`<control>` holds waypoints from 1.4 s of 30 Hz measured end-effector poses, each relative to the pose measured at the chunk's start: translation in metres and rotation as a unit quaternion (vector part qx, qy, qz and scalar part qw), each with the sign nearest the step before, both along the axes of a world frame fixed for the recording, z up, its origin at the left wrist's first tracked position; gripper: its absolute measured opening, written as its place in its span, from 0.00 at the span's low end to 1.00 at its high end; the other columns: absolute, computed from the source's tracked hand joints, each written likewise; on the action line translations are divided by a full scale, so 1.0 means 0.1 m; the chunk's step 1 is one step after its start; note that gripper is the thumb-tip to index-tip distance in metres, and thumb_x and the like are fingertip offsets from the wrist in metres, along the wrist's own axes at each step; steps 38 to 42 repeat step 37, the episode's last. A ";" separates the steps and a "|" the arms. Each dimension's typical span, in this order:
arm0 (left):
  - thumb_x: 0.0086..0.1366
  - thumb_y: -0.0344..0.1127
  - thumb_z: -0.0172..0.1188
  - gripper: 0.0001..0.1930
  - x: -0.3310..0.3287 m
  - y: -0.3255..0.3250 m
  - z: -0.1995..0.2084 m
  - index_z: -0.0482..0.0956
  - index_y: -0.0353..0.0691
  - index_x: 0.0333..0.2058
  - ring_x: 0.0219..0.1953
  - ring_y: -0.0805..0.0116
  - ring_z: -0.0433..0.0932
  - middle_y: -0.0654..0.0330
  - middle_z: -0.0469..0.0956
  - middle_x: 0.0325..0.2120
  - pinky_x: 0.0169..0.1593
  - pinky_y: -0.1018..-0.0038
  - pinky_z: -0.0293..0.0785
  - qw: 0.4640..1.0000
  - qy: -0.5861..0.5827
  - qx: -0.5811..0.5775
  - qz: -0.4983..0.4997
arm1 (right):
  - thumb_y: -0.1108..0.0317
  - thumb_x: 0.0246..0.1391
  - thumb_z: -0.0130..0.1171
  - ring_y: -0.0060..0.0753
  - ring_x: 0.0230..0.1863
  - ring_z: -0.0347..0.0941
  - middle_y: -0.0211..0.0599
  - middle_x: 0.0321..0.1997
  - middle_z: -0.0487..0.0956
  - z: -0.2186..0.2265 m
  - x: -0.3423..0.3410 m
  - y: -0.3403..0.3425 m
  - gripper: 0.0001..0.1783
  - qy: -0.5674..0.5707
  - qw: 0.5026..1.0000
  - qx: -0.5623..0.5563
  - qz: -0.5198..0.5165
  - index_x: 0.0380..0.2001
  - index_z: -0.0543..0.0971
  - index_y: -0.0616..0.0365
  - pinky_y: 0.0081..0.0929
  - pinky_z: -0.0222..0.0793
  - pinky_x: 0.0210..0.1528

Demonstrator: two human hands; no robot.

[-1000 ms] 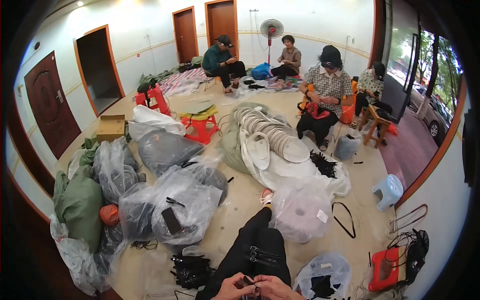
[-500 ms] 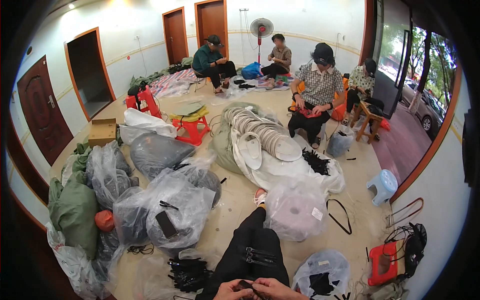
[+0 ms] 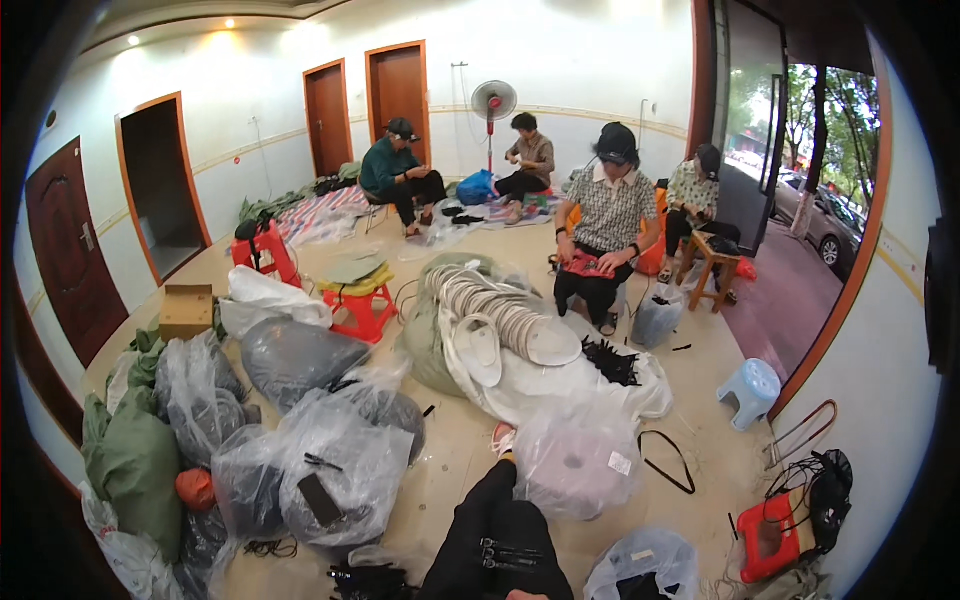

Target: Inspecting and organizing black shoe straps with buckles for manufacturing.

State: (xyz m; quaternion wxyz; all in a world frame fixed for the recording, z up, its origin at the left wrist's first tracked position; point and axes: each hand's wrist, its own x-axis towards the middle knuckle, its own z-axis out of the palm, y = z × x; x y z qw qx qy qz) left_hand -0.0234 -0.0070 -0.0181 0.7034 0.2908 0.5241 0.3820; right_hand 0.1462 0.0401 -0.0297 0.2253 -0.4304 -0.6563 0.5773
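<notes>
Only a sliver of my right hand [image 3: 527, 596] shows at the lower edge, in front of my lap, and its fingers are hidden. My left hand is out of the picture. Across my black-trousered thigh lie several short black straps with metal buckles [image 3: 512, 554]. To the left of my leg is a heap of black straps [image 3: 372, 581] on clear plastic. On the right stands an open clear plastic bag [image 3: 655, 548] with black pieces inside.
Ahead lie a plastic-wrapped roll [image 3: 575, 460] and a row of pale oval rings [image 3: 490, 305] on white sheeting. Stuffed bags [image 3: 345, 450], one bearing a phone [image 3: 320, 500], crowd the left. A blue stool [image 3: 750, 390] and red stool [image 3: 768, 540] stand right. Several people work beyond.
The view has tilted up, so the scene sits lower. Both hands, earlier together over my lap at a small dark piece, have slipped below the lower edge except for a bit of one.
</notes>
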 end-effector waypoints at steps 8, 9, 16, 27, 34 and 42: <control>0.61 0.34 0.50 0.11 -0.04 0.05 -0.16 0.73 0.31 0.36 0.23 0.66 0.76 0.53 0.76 0.23 0.27 0.75 0.73 0.993 -0.020 -0.104 0.060 | 0.64 0.47 0.56 0.26 0.26 0.69 0.40 0.23 0.74 0.04 0.02 0.06 0.12 0.051 0.997 -0.051 0.041 0.28 0.72 0.63 0.22 0.66 0.29; 0.61 0.34 0.50 0.10 -0.04 0.04 -0.16 0.73 0.32 0.35 0.23 0.67 0.76 0.54 0.76 0.23 0.27 0.75 0.73 0.993 -0.026 -0.102 0.059 | 0.65 0.48 0.55 0.25 0.27 0.69 0.40 0.24 0.74 0.08 0.03 0.06 0.11 0.049 0.996 -0.065 0.043 0.29 0.72 0.63 0.21 0.66 0.30; 0.60 0.33 0.53 0.08 0.00 0.02 0.05 0.73 0.33 0.33 0.24 0.73 0.75 0.58 0.76 0.23 0.27 0.78 0.71 1.000 0.004 -0.004 0.019 | 0.67 0.48 0.55 0.23 0.26 0.68 0.35 0.23 0.73 -0.15 0.05 0.01 0.09 0.084 0.995 -0.048 0.016 0.27 0.73 0.64 0.20 0.65 0.29; 0.51 0.30 0.58 0.06 0.02 -0.09 -0.03 0.73 0.39 0.29 0.24 0.68 0.76 0.56 0.76 0.23 0.29 0.76 0.72 0.875 0.366 0.307 -0.079 | 0.61 0.49 0.53 0.35 0.26 0.72 0.40 0.24 0.75 -0.10 0.15 -0.06 0.13 -0.011 0.997 0.065 0.043 0.27 0.73 0.62 0.32 0.67 0.30; 0.53 0.27 0.56 0.03 -0.07 0.05 -0.28 0.72 0.32 0.26 0.17 0.78 0.71 0.62 0.73 0.18 0.20 0.81 0.66 0.956 0.266 0.125 -0.005 | 0.65 0.48 0.52 0.39 0.22 0.72 0.48 0.21 0.74 -0.17 0.12 -0.03 0.11 -0.040 0.996 -0.077 0.007 0.28 0.73 0.65 0.29 0.65 0.25; 0.53 0.26 0.56 0.04 -0.14 0.21 -0.29 0.72 0.32 0.27 0.16 0.78 0.70 0.61 0.73 0.18 0.19 0.83 0.65 0.972 0.223 0.073 0.007 | 0.66 0.48 0.52 0.40 0.29 0.74 0.47 0.26 0.76 -0.19 0.15 0.10 0.10 -0.105 0.993 0.054 0.023 0.31 0.74 0.62 0.34 0.66 0.31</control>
